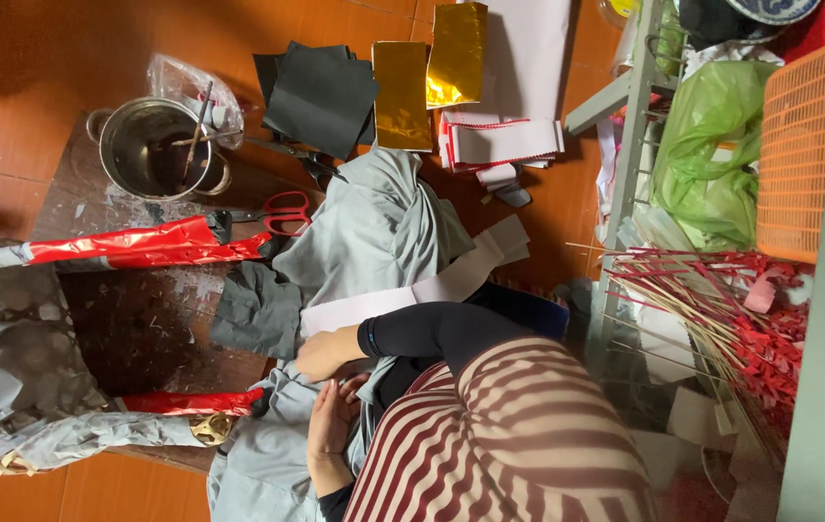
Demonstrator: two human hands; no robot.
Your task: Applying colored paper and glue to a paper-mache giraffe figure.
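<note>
The picture is turned sideways, with my striped lap (509, 435) at the bottom right. My right hand (324, 353), in a black sleeve, is closed on the near end of a long white paper strip (432, 285) that lies across a crumpled grey paper sheet (374, 227). Just beside it, my left hand (331, 433) rests on the grey sheet with its fingers loosely spread toward the right hand and nothing held. In front of both hands a grey paper figure (16, 358) with two red foil bands (142, 244) lies on a dark wooden board (142, 329).
A metal pot (153, 147) with sticks in it and red-handled scissors (282, 213) sit on the board. Black sheets (321, 92), gold foil sheets (427, 72) and a white-and-red paper stack (504, 143) lie on the floor. A metal rack (630, 145), green bag (707, 164), orange basket (799, 155) and red-tipped bamboo sticks (712, 314) stand alongside.
</note>
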